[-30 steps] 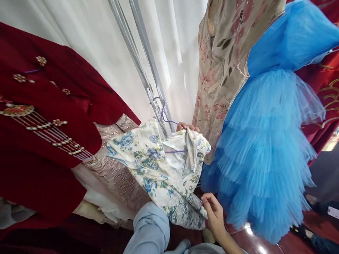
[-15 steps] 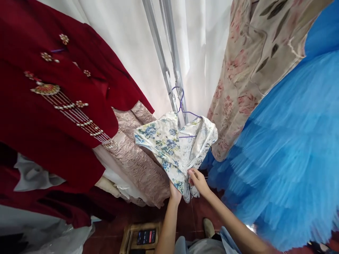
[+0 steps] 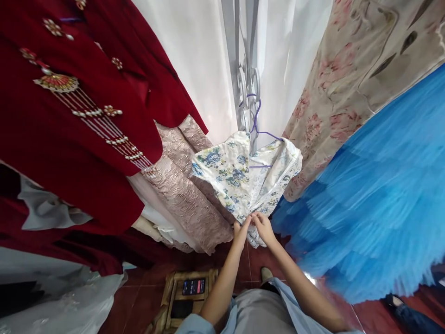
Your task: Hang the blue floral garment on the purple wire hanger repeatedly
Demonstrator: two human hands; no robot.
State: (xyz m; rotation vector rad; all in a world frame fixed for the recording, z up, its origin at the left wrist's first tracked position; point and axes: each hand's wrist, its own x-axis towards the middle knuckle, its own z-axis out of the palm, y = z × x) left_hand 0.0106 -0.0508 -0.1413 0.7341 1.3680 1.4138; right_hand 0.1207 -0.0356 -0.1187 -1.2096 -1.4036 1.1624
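Head view: tall at the left, red garment (image 3: 83,171) with a beaded tassel ornament (image 3: 100,124) slanting down the front. Along the right, near, blue tulle dress (image 3: 368,204) in layered frills. Across the far side, white curtain (image 3: 194,55) in vertical folds. Far right, just beside the blue tulle, beige dress (image 3: 333,104) with pink flowers and dark leaves. Below, dark red tiled floor (image 3: 134,290). Partly behind the red garment, pink brocade skirt (image 3: 194,204) with a raised, shiny texture. Low at near left, sheer grey fabric (image 3: 76,287).

In the middle, between brocade and blue tulle, white garment (image 3: 231,174) patterned with blue flowers, hung upright, neckline open in a deep V, lower end bunched. Farther back, before the curtain, grey metal stand (image 3: 231,37). Near, left of centre on the tiles, wooden stool (image 3: 169,297). At the near right corner, another person's dark trouser leg (image 3: 413,320).

Left hand (image 3: 240,229) gripping the white garment low on the left side. Right hand (image 3: 263,226) pinching at the foot of the V, fingertips close against those of the left; exact piece between them too small to tell.

Inside the shoulders, purple hanger (image 3: 267,133), hook up at the stand. On the stool, phone (image 3: 193,286) with a lit screen. Between stool and blue tulle, tan shoe (image 3: 267,274).
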